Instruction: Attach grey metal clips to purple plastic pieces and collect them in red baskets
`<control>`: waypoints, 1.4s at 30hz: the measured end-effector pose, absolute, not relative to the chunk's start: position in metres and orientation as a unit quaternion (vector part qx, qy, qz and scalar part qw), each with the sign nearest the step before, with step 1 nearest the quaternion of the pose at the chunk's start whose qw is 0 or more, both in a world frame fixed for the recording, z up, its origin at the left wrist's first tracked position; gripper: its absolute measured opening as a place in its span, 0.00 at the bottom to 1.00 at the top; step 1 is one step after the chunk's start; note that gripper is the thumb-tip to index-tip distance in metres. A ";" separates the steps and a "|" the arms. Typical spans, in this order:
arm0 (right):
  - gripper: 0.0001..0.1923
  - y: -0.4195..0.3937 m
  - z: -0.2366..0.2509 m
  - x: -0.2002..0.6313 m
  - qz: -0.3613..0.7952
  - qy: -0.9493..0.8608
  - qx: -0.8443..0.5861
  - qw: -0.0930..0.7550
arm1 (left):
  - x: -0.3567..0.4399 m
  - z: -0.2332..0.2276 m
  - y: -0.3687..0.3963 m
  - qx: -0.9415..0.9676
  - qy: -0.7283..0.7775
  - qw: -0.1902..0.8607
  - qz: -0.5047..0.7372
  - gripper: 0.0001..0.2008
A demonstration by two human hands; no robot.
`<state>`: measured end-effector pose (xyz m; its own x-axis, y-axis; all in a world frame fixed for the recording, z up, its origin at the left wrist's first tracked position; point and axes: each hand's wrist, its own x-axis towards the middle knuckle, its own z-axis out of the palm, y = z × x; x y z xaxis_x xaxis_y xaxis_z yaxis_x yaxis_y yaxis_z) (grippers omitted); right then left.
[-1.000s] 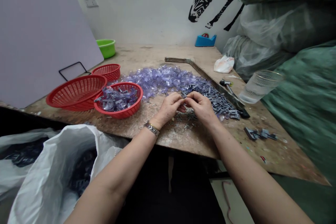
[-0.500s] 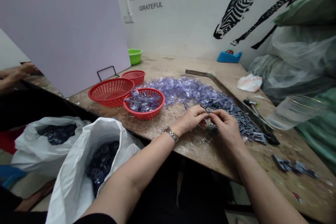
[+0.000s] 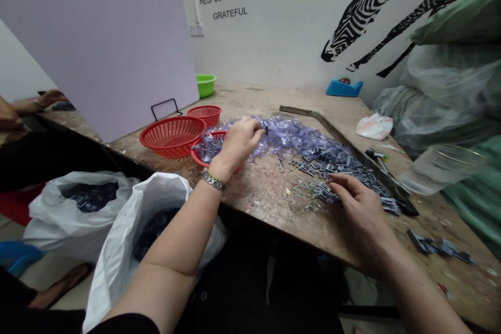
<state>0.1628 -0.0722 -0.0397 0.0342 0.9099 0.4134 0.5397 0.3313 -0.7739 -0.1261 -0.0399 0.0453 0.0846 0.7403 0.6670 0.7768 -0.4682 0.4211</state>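
Small clear piece (image 3: 265,129) pinched in left hand (image 3: 238,142) grip, mid frame, over red basket (image 3: 198,155); drop judged next. Right hand (image 3: 358,203) loose, empty, on grey clips (image 3: 344,167).

**Around the worn surface**

Two empty red baskets (image 3: 172,135) sit near a green bowl (image 3: 205,84) below the lilac board (image 3: 97,36). A blue tape dispenser (image 3: 344,87) stands by the zebra mural (image 3: 391,0). A clear glass (image 3: 438,169), perhaps holding water, sits at right beside green sacks (image 3: 469,15). White bags (image 3: 129,229) hang below the edge.
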 end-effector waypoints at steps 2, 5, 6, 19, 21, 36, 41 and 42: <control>0.14 -0.075 -0.042 0.166 0.196 -0.675 -0.552 0.449 | -0.146 0.047 -0.040 -0.709 -0.572 0.060 -0.407 0.09; 0.13 -0.079 -0.041 0.167 0.187 -0.692 -0.563 0.412 | -0.165 0.042 -0.039 -0.658 -0.656 0.082 -0.361 0.11; 0.13 -0.080 -0.040 0.167 0.179 -0.700 -0.563 0.402 | -0.168 0.041 -0.039 -0.644 -0.665 0.094 -0.367 0.11; 0.09 -0.083 -0.045 0.167 0.037 -0.797 -0.523 0.300 | -0.052 -0.001 -0.036 -0.809 -0.473 -0.036 -0.348 0.06; 0.09 -0.085 -0.045 0.168 0.034 -0.802 -0.520 0.290 | -0.033 -0.012 -0.029 -0.829 -0.465 -0.050 -0.307 0.07; 0.10 -0.090 -0.052 0.179 0.014 -0.797 -0.505 0.330 | 0.007 -0.037 0.016 -0.871 -0.475 -0.005 -0.124 0.16; 0.11 -0.091 -0.053 0.177 0.009 -0.787 -0.519 0.333 | -0.002 -0.032 0.014 -0.833 -0.515 -0.080 -0.187 0.12; 0.11 -0.091 -0.053 0.177 0.010 -0.787 -0.521 0.330 | -0.005 -0.030 0.014 -0.828 -0.520 -0.087 -0.193 0.12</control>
<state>0.1771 -0.0909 -0.0531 -0.2387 0.8268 0.5093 0.8133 0.4568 -0.3604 -0.0049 0.0138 -0.0296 0.3853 0.8939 0.2291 0.8265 -0.4447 0.3452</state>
